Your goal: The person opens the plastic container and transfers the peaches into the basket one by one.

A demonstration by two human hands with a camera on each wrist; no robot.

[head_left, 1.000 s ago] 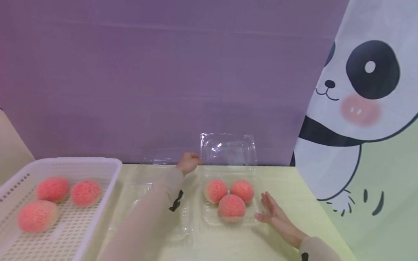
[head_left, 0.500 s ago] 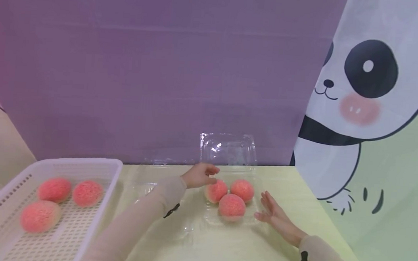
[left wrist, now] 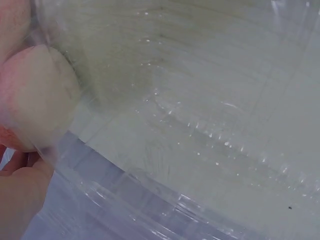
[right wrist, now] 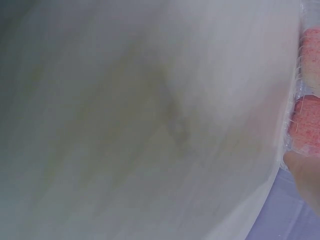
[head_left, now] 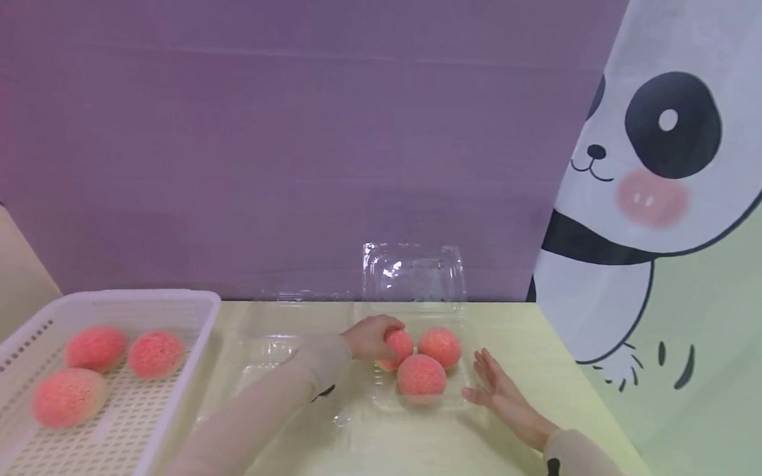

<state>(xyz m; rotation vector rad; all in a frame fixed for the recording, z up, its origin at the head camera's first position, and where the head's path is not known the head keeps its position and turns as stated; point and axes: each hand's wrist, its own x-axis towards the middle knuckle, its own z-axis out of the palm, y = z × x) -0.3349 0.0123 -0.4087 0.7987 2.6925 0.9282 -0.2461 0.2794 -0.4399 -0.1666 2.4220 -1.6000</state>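
Three pink peaches sit in a clear plastic clamshell box [head_left: 379, 400], its lid [head_left: 414, 273] raised at the back. My left hand [head_left: 369, 336] holds the left peach [head_left: 403, 346], fingers over its far side and thumb near its front. In the left wrist view, fingers [left wrist: 25, 192] meet the pale side of a peach [left wrist: 42, 95]. The back-right peach [head_left: 440, 347] and front peach [head_left: 421, 379] lie beside it. At the box's right side my right hand [head_left: 505, 398] stands with fingers spread; in the right wrist view a fingertip [right wrist: 302, 170] is by the box edge.
A white perforated basket [head_left: 205, 329] with three more peaches stands on the left of the table. Another open clear box [head_left: 267, 348] lies between it and the filled one, partly under my left forearm. A purple cloth [head_left: 261, 148] hangs behind the table's back edge.
My left hand has come from beside the box's back-left corner, near the lid, forward and right onto the left peach. The right hand stays by the box.
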